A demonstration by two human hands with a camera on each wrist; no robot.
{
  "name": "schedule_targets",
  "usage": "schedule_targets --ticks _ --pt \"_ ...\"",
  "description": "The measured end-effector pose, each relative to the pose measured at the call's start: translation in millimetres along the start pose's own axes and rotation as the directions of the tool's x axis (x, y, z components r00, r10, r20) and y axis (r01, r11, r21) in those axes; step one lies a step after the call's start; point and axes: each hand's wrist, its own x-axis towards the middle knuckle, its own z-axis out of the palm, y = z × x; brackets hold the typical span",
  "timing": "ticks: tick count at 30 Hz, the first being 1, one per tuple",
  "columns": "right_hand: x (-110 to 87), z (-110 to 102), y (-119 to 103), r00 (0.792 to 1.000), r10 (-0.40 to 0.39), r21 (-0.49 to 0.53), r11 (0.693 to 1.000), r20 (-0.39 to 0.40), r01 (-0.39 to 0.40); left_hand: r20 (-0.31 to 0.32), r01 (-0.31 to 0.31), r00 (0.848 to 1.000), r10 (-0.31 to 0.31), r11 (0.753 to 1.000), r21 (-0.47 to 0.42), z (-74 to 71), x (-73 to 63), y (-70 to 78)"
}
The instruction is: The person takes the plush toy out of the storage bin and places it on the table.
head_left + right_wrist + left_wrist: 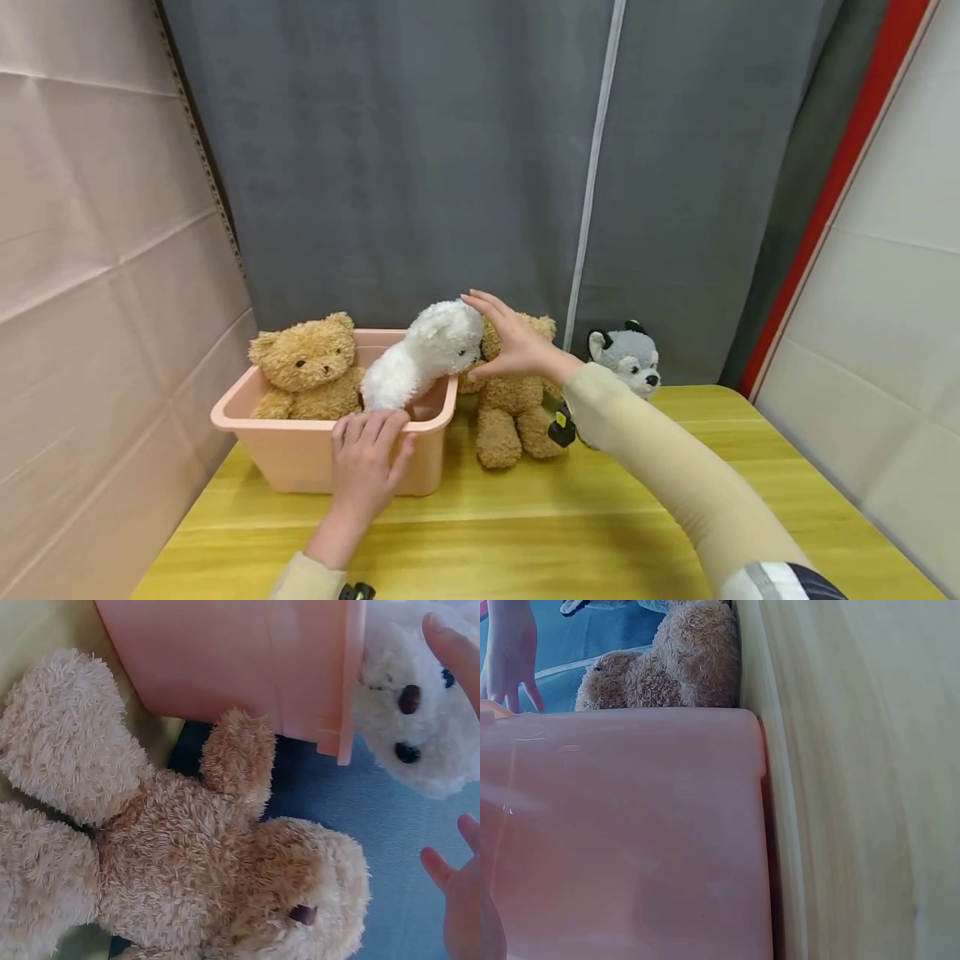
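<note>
My left hand holds the front rim of a pink plastic bin, fingers bent over the edge and thumb outside. In the left wrist view, the bin's wall fills much of the picture. A white plush animal leans inside the bin, its head over the right rim. Beside that head, my right hand is spread, with thumb and fingers apart. The right wrist view shows the white plush's face between a thumb and the other fingers. A brown teddy bear sits in the bin's left half.
Another brown teddy bear sits right of the bin, partly behind my right hand. Farther right is a grey-and-white plush dog, half hidden by my forearm. The wooden table backs onto a grey curtain.
</note>
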Motion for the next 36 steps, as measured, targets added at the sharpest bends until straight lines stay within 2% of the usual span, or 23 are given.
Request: schedule_targets --ticks 4,13,18,22,27,31,36 --pt "5.8 9.9 1.8 1.000 0.015 0.018 1.000 -0.011 -0.015 0.000 -0.003 1.000 0.003 1.000 0.000 1.3 1.8 -0.5" --pt "17.9 36.4 -7.5 0.996 0.074 0.137 0.988 -0.055 -0.065 0.002 -0.005 1.000 0.005 1.000 -0.003 1.8 1.5 -1.0" --pt "26.5 46.2 -14.0 0.996 0.071 0.139 0.988 -0.049 -0.063 0.000 0.007 1.000 -0.007 1.000 0.001 1.2 0.1 0.2" --pt "32.5 51.0 -17.6 0.996 0.059 0.102 0.993 -0.063 -0.052 0.000 0.009 1.000 -0.009 1.000 0.001 1.4 0.9 1.2" --pt "39.8 49.4 -21.9 0.995 0.037 0.015 0.999 -0.097 -0.035 -0.010 0.007 1.000 -0.007 1.000 0.000 2.0 2.3 1.6" --pt "43.4 39.8 -29.6 0.994 0.034 -0.005 0.999 -0.108 -0.034 -0.025 0.001 1.000 -0.001 1.000 -0.006 2.2 1.4 2.0" --pt "45.1 21.6 -39.5 0.994 -0.022 -0.018 1.000 -0.111 0.020 -0.048 -0.008 0.999 0.008 1.000 -0.009 3.7 1.5 1.8"
